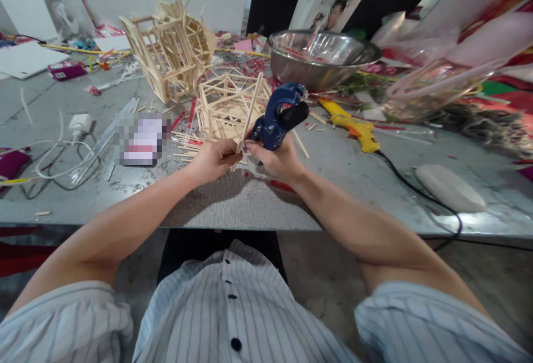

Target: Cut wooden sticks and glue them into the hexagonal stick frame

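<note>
My left hand (217, 159) is closed around thin wooden sticks (252, 109) that rise upward from the fingers. Beside it, my right hand (278, 159) grips a blue pipe cutter (272, 121) with a dark part on its right side. Both hands meet near the sticks' lower ends, and fingers hide whether the cutter touches them. Just behind the hands is a low lattice frame of wooden sticks (227, 96). Loose short sticks (187, 149) lie on the table left of my hands.
A taller wooden stick structure (170, 46) stands at the back left. To the right are a metal bowl (291, 66), a yellow glue gun (350, 124) with its cord and a whitish oval object (449, 188). A phone (144, 141) and white charger (80, 124) lie left; the table edge (233, 226) runs in front.
</note>
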`<state>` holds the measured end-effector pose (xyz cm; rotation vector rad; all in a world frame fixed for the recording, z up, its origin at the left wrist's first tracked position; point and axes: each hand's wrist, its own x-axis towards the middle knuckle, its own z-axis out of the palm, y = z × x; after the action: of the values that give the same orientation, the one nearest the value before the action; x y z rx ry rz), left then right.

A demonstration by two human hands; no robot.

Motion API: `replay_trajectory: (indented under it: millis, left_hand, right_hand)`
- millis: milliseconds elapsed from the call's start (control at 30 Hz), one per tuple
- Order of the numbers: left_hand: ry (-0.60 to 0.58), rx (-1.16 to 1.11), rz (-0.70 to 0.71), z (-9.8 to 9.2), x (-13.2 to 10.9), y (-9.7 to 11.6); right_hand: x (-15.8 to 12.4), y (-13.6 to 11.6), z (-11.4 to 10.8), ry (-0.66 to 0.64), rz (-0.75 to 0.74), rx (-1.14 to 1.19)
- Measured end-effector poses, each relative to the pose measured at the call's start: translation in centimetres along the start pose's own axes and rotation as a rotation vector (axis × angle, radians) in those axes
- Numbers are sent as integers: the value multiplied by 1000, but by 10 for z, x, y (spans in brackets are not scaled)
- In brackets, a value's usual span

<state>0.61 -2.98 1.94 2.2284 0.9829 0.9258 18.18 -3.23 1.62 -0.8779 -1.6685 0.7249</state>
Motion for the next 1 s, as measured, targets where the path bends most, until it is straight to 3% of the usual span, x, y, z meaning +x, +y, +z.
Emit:
replay_trajectory:
  millis: [467, 733, 1000]
  left_hand:
    - [-4, 16, -33, 2, 0, 1]
    - [7, -4, 24, 6, -1, -5]
    - [12, -128, 3, 14, 0, -12]
  right_hand:
    - [-1, -3, 0, -22, -66, -2]
    - [-6, 4, 8, 5, -103, -55]
    - [-2, -2, 4, -12, -25, -37]
